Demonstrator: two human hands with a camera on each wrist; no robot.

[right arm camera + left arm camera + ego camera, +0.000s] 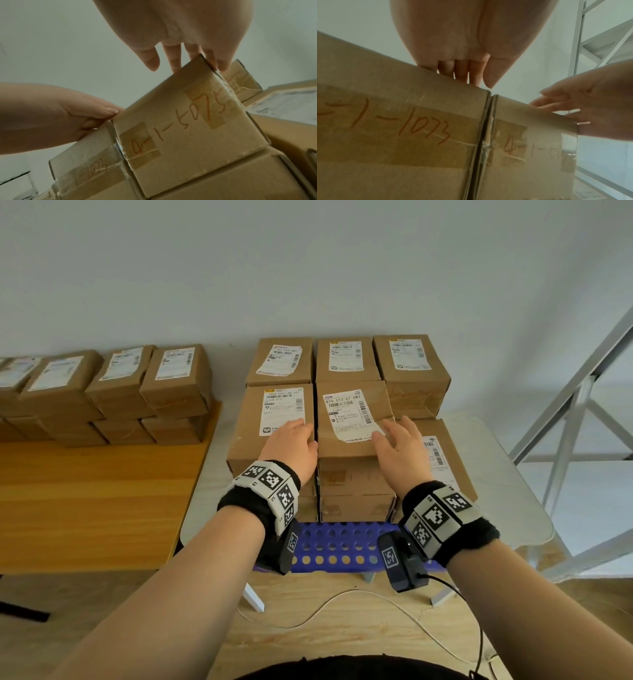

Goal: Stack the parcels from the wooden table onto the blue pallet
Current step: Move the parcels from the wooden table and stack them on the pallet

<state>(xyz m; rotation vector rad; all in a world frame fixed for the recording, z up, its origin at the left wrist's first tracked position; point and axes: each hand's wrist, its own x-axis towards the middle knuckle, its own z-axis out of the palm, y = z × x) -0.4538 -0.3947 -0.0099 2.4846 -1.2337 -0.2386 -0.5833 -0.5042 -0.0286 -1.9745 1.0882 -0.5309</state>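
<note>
Brown cardboard parcels stand stacked on the blue perforated pallet [337, 546]. The front middle parcel [352, 422] [187, 128], marked 4-1-5075, tops its column. My left hand [294, 440] [467, 75] lies flat on the neighbouring left parcel [270, 422] [399, 121], marked 1073, its fingers straight at the seam between the two. My right hand [397, 440] [185, 60] rests with spread, straight fingers on the middle parcel's top right edge. Neither hand grips anything. More parcels [113, 392] wait on the wooden table [96, 501] at the left.
A back row of three parcels [346, 361] stands against the wall. A lower parcel [442, 457] sits at the right of the pallet. A grey metal rack [575, 419] rises at the right. A white cable [342, 604] lies on the floor in front.
</note>
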